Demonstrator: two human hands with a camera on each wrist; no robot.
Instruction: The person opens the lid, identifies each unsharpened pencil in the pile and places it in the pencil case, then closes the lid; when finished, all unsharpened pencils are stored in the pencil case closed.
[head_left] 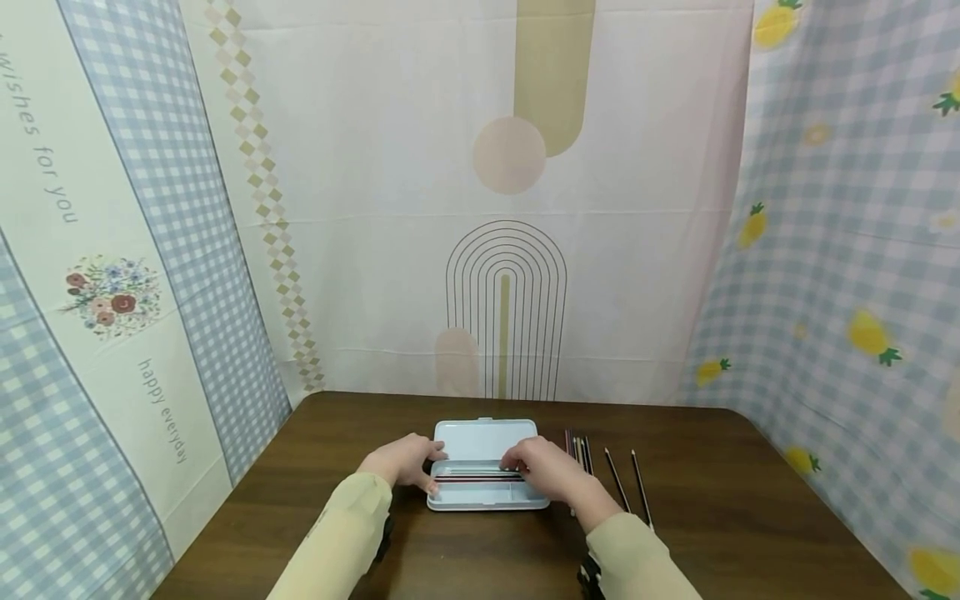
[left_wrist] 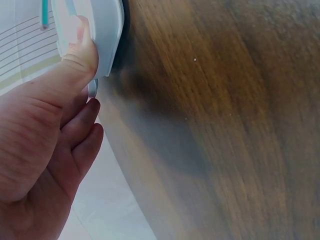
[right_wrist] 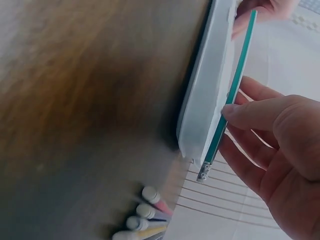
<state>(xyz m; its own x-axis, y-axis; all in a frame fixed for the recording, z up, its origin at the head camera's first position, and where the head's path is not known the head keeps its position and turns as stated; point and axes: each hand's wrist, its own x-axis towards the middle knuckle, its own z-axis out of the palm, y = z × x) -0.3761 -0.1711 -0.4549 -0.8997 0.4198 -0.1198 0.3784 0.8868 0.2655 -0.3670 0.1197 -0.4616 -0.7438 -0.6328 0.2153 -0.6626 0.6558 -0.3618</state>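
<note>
starting closest in: two pale yellow sleeves (head_left: 330,542) come up from the bottom of the frame, reaching over a dark brown wooden counter (head_left: 720,483). left hand (head_left: 401,461) is gripping the left end of a pale blue pencil case (head_left: 470,497), thumb hooked over the rim. the case sits open, low in the middle of the frame, lid (head_left: 480,437) flipped up on the far side. right hand (head_left: 551,467) is over the case's right half, fingers narrowed in a pinch on a green pencil (right_wrist: 234,85) with a silvery end, best seen in the right wrist view. dark and red pencils (head_left: 468,478) lie lengthwise in the tray.

just right of that hand, two dark pencils (head_left: 617,479) lie a bit apart on the counter, with a tighter bunch of pencils (head_left: 577,450) beside them, partly hidden by the arm.

further back it's all fabric: blue checked cloth (head_left: 217,358) on the left, fruit-print checked cloth (head_left: 810,208) on the right, and a whitish backdrop (head_left: 375,167) with a line-drawn arch (head_left: 532,317) center frame.
</note>
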